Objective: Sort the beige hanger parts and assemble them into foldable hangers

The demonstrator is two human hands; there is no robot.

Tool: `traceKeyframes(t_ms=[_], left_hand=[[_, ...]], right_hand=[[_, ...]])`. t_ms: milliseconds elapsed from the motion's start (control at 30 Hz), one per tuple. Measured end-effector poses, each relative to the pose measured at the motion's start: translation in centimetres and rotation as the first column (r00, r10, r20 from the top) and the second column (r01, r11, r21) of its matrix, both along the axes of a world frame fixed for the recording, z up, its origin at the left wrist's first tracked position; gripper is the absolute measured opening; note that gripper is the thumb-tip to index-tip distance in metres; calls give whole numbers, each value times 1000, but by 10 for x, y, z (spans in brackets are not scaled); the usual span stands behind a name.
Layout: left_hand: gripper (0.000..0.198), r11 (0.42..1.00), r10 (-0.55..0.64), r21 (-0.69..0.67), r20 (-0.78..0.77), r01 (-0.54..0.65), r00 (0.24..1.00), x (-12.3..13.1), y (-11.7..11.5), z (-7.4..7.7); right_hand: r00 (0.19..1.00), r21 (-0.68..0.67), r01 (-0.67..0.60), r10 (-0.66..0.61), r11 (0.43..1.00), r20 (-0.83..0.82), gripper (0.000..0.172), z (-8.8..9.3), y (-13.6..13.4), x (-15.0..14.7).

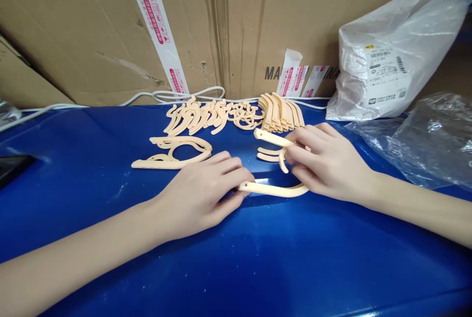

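My left hand (210, 191) pinches the holed end of a cream plastic hanger arm (275, 189), which lies low over the blue table. My right hand (320, 157) is closed around a second hanger arm (271, 137) whose free end points left. A small curved hook piece (282, 160) sticks out below the same fingers. The far end of the lower arm reaches under my right hand, and I cannot tell whether they touch. Two thin curved pieces (268, 157) show just behind. Left of them lie assembled folding hangers (171, 164), close to my left knuckles.
Behind lie a pile of loose curved pieces and hooks (199, 115) and a stack of hanger arms (280, 113). A white cable (147, 95) runs along large cardboard boxes (110, 27). At right are a white plastic bag (383, 61) and clear film (435, 135); a dark object (14, 167) sits left.
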State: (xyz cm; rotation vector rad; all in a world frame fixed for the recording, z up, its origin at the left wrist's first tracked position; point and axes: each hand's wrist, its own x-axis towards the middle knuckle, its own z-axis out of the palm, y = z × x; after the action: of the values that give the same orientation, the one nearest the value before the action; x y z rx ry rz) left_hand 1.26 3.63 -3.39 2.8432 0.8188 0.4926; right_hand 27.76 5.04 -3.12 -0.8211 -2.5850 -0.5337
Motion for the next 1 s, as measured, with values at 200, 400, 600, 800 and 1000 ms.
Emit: traceKeyframes(t_ms=[200, 400, 600, 800, 1000], left_hand=[[29, 977, -120, 180, 12, 116, 993, 19, 7, -5], [64, 997, -71, -45, -80, 68, 994, 41, 23, -11], [60, 993, 0, 118, -166, 20, 986, 20, 4, -7], [29, 896, 150, 430, -62, -109, 987, -9, -17, -4], [26, 832, 158, 550, -116, -69, 981, -2, -12, 1]], right_hand=[[999, 10, 31, -30, 999, -37, 12, -8, 7, 18], [995, -54, 63, -67, 997, -79, 11, -11, 10, 18], [990, -70, 96, -103, 993, -93, 11, -11, 11, 24], [993, -160, 52, -68, 986, -95, 16, -13, 13, 25], [987, -333, 5, -57, 943, -149, 16, -13, 17, 28]])
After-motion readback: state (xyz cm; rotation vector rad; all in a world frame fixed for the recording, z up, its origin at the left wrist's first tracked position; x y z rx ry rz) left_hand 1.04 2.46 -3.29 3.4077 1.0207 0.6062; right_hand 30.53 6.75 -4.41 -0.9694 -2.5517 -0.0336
